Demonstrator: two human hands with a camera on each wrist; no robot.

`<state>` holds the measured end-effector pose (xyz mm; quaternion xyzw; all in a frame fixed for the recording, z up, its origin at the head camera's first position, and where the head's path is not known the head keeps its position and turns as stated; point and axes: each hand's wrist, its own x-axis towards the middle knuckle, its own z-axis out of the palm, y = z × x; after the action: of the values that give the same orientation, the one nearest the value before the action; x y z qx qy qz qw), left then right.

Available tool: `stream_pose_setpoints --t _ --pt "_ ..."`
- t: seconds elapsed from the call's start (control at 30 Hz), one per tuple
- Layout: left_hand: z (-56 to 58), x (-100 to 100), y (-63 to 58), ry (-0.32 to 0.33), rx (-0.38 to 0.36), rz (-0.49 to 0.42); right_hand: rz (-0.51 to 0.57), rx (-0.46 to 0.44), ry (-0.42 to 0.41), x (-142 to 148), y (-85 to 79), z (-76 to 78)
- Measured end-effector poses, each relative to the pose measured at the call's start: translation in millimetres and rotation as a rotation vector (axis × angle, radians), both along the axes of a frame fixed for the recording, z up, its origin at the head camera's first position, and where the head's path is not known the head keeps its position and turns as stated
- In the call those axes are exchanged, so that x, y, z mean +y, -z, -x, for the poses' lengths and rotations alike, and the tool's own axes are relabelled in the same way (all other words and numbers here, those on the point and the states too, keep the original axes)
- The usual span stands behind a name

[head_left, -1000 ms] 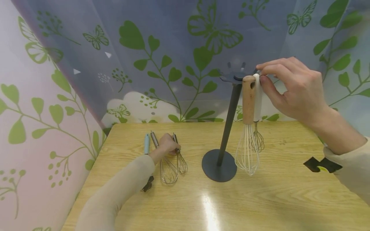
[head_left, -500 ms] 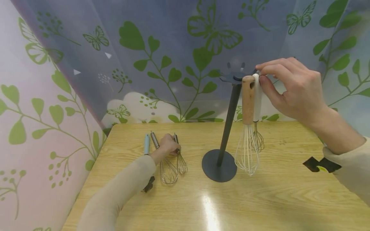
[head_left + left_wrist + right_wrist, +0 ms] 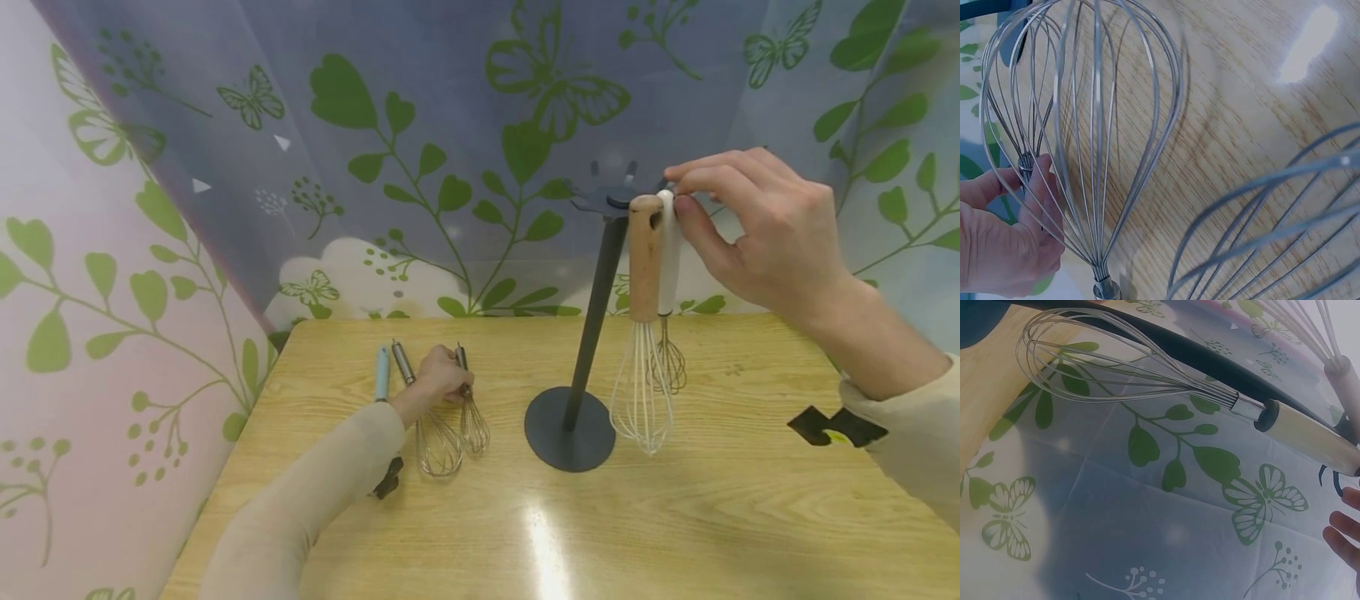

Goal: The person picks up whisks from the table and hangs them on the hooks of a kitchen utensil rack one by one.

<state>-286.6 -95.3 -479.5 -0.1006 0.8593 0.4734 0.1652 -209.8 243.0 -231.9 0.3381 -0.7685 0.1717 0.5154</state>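
My left hand [image 3: 442,373] pinches a small metal whisk [image 3: 474,423] at its neck, low over the wooden table; in the left wrist view its wires [image 3: 1027,94] rise above my fingers. Beside it lie a larger metal whisk [image 3: 439,450] and a whisk with a light blue handle [image 3: 382,371], partly hidden by my sleeve. My right hand [image 3: 765,225] is at the top of the dark stand [image 3: 596,308], thumb and forefinger pinching the upper end of a white-handled whisk [image 3: 669,267] by a hook. A wooden-handled whisk [image 3: 645,258] with white wires hangs just in front.
The stand's round base [image 3: 558,450] sits on the wooden table [image 3: 712,517], between the hanging whisks and those lying at the left. Several hooks [image 3: 630,171] spread from the stand's top. A leaf-patterned curtain [image 3: 450,100] closes off the back.
My left hand has shifted slightly to the right, taking the small metal whisk's handle with it. My right hand and the hanging whisks have stayed in place.
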Motion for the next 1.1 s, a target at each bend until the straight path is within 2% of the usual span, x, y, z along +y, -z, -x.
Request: stream_pose_setpoints --t 0.4,0.53,0.77,1.1 --pt "-9.2 9 -4.0 -0.026 0.027 -0.074 -0.003 0.006 0.002 0 -1.3 0.4" --pt "-12.4 12 -2.6 -0.019 0.036 -0.110 -0.005 0.003 0.002 -1 -1.3 0.0" --pt "-15.4 18 -2.1 -0.003 0.075 -0.120 -0.002 0.007 0.005 -1 -0.7 0.4" --pt "-20.2 21 -5.6 0.006 0.104 -0.237 -0.002 0.005 0.001 -1 -0.6 0.0"
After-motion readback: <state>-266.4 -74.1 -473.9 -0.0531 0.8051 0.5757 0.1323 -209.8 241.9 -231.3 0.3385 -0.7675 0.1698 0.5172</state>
